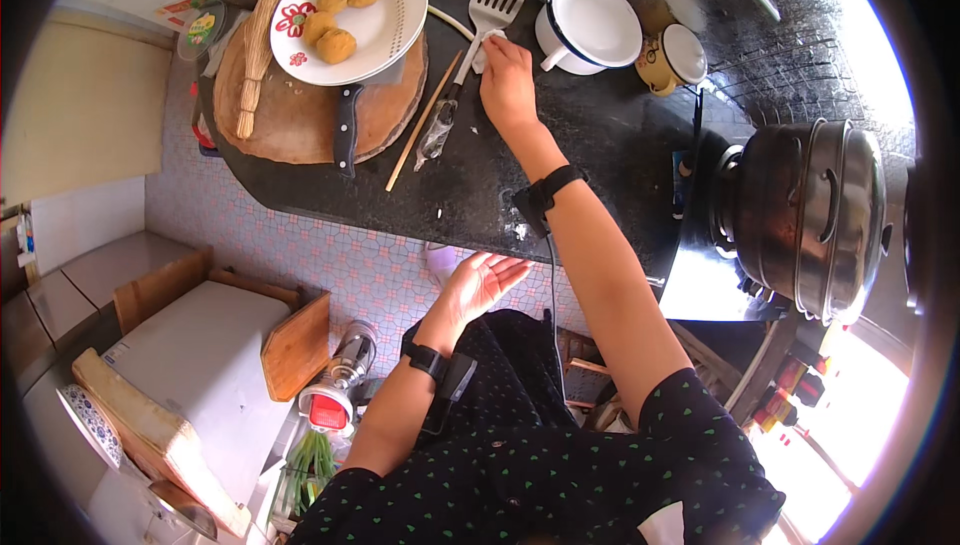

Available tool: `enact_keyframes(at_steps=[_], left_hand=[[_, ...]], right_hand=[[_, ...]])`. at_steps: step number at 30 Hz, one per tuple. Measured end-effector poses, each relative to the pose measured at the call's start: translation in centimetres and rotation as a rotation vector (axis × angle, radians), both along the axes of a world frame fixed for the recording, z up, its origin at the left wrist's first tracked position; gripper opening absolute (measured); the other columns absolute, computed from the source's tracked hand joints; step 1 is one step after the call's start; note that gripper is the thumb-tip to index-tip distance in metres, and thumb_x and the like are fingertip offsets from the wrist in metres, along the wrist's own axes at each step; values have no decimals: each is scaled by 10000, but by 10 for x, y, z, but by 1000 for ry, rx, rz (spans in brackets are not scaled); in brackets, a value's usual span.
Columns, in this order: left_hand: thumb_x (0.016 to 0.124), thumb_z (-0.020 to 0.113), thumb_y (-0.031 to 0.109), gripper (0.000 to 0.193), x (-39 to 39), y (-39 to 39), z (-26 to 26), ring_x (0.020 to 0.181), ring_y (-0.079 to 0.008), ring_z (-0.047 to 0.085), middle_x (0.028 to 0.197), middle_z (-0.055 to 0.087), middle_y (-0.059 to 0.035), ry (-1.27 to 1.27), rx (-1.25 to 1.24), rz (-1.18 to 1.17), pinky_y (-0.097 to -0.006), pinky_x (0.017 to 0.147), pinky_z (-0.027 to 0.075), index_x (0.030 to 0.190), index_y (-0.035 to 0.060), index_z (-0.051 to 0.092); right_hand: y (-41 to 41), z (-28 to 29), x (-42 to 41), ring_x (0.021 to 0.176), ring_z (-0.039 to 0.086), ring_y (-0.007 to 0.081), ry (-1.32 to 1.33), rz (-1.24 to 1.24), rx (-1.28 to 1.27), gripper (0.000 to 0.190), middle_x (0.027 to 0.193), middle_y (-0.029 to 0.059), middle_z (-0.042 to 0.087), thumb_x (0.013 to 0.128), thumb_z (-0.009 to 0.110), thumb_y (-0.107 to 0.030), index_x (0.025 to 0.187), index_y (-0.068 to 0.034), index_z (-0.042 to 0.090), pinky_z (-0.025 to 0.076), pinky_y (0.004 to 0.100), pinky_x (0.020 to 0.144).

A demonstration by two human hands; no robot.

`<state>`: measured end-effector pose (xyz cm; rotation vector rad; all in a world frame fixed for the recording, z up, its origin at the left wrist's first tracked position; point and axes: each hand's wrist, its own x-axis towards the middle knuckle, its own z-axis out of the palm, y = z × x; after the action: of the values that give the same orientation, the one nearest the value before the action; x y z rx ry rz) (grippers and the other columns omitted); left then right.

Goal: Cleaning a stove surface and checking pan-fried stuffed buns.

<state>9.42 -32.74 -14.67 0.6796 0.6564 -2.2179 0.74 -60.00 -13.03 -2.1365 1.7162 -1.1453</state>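
Note:
My right hand (510, 84) presses a crumpled white tissue (487, 57) onto the dark countertop (600, 140), right beside a slotted metal spatula (491, 9). The spatula's dark handle is partly wrapped in clear plastic. Along it lies a single wooden chopstick (421, 125). My left hand (480, 286) is palm up at the counter's front edge, fingers apart, holding nothing. Farther left, a white plate (405, 20) with several round yellow-brown balls (335, 45) rests on a round wooden chopping board (300, 129). From under the plate sticks a black knife handle (345, 129).
A straw brush (259, 57) lies on the board. Behind the spatula stand a white enamel pot (596, 24) and a yellow enamel mug (670, 57). At right, a large metal steamer (810, 215) sits on the stove. A white-topped cabinet (202, 350) is behind me at left.

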Motion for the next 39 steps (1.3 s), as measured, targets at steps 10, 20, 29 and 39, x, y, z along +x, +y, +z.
enact_keyframes(at_steps=[10, 20, 29, 39], left_hand=[[1048, 355, 213, 417, -1, 6, -7, 1265, -469, 498, 1277, 520, -375, -1, 34, 25, -521, 1131, 398, 1116, -171, 502], [1042, 379, 199, 390, 8, 5, -3, 1245, -466, 516, 1267, 534, -347, 4, -6, 64, -509, 1115, 424, 1126, -164, 496], [1037, 412, 187, 361, 24, 8, -10, 1246, -481, 504, 1243, 540, -345, -8, 3, 105, -538, 1116, 414, 1106, -157, 497], [1044, 378, 228, 442, 32, 8, -24, 1241, -494, 505, 1235, 559, -349, 132, -89, 179, -550, 1125, 393, 1142, -182, 513]], right_hand=[[45, 13, 10, 1021, 571, 355, -97, 223, 57, 302, 1105, 132, 662, 760, 610, 71, 1038, 0, 704, 497, 404, 900], [134, 35, 2, 999, 585, 320, -117, 494, 249, 472, 1158, 99, 655, 689, 586, 143, 1115, -35, 684, 510, 382, 877], [119, 47, -45, 945, 630, 348, -335, 281, 366, 390, 1034, 157, 672, 720, 578, 151, 1022, -57, 711, 512, 372, 850], [153, 34, -15, 995, 583, 345, -231, 479, 351, 363, 1034, 121, 651, 707, 539, 165, 940, -52, 713, 492, 401, 868]])
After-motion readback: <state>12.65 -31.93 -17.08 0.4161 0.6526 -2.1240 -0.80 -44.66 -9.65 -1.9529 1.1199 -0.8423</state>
